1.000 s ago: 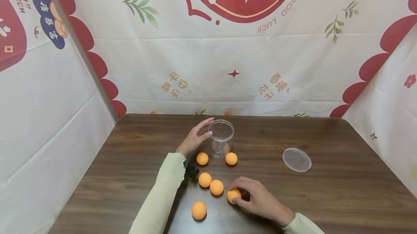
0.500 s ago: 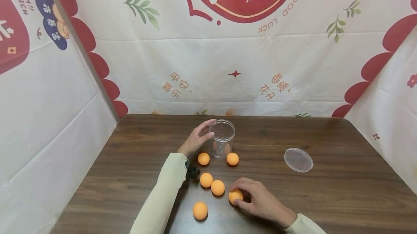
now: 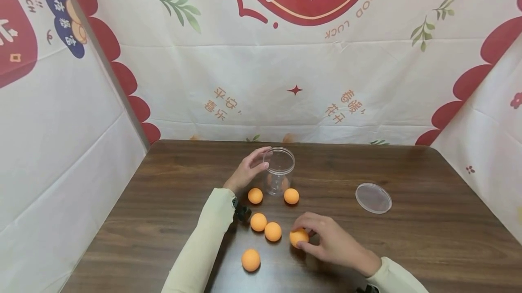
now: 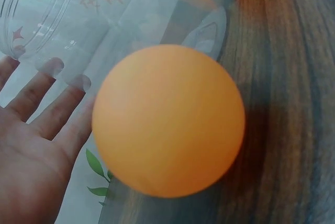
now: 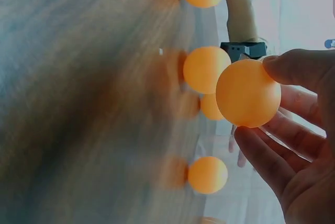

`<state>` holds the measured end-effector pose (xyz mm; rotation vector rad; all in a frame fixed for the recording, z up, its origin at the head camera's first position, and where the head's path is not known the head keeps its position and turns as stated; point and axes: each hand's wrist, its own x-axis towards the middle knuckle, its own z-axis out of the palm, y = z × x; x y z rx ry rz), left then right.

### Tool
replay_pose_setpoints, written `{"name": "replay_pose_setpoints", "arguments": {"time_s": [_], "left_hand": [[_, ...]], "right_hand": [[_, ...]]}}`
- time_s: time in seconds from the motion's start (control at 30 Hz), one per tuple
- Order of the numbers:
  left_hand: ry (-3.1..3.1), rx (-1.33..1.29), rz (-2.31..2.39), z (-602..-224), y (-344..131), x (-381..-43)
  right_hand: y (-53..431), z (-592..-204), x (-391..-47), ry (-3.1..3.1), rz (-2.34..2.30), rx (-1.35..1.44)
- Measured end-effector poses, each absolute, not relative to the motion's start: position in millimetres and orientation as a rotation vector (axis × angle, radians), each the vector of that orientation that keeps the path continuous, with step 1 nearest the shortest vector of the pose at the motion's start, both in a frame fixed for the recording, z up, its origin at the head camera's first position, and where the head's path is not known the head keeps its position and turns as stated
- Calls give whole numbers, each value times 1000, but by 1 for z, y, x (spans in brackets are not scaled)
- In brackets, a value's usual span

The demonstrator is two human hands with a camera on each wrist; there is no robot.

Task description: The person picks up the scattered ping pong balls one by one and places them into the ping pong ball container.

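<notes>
A clear plastic jar [image 3: 278, 183] stands upright and uncapped near the back of the table. My left hand [image 3: 247, 169] rests at its left side, and in the left wrist view the fairly straight fingers [image 4: 55, 111] touch the jar wall. My right hand [image 3: 335, 244] pinches an orange ping-pong ball [image 5: 248, 93] between thumb and fingertips; the right wrist view has it raised off the tabletop. Two more balls sit at the jar's base, one left [image 3: 255, 196] and one right [image 3: 291, 196]. In front are a close pair [image 3: 273, 231] and a single ball [image 3: 250, 260].
A clear round lid [image 3: 373, 198] lies flat to the right on the brown wooden table [image 3: 416, 225]. Behind the table hangs a white printed cloth [image 3: 253, 66], and similar cloth covers both sides. A dark wrist camera [image 3: 243, 213] is strapped to the left wrist.
My right hand has lifted its ball slightly from the table and shifted a little right. My left hand stays at the jar; the loose balls keep their places.
</notes>
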<state>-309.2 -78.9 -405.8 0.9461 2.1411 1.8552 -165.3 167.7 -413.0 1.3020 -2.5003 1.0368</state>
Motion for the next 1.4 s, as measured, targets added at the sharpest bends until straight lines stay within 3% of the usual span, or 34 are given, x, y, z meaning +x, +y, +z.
{"name": "replay_pose_setpoints", "arguments": {"time_s": [0.63, 1.4], "left_hand": [[2066, 856, 1895, -430, -74, -324], [2038, 812, 1909, -424, -76, -325]], "right_hand": [[191, -360, -193, -2453, 867, 1143], [179, -336, -245, -2479, 764, 1053]]}}
